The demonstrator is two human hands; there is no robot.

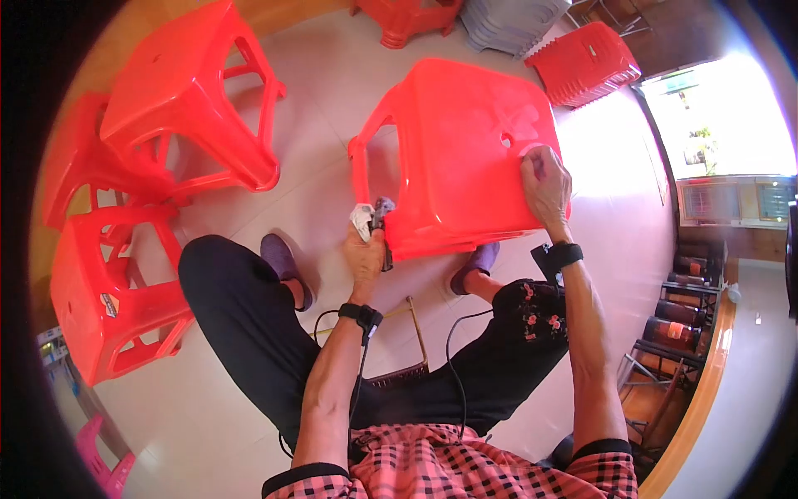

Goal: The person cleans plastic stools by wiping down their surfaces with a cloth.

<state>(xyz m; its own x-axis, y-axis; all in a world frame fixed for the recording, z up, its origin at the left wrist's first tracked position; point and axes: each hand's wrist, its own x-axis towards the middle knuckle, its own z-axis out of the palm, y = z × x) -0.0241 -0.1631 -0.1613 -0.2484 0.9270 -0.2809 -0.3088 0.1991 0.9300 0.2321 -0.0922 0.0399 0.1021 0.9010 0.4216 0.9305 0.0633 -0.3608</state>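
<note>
A red plastic stool (465,158) stands in front of me, its seat tilted toward me and a small hole in the seat's middle. My right hand (546,185) is closed on the right part of the seat, with a bit of something pale under its fingers that I cannot make out. At the stool's lower left corner, my left hand (366,249) is closed around a crumpled white cloth or tissue (362,218) and a dark object (383,213) whose shape is unclear.
Several red stools (179,91) stand at the left. Stacked red stools (584,64) and grey stools (514,23) are at the back. Folded dark chairs (673,324) line the right wall. A pink item (101,457) lies lower left. Cables hang from both wrists.
</note>
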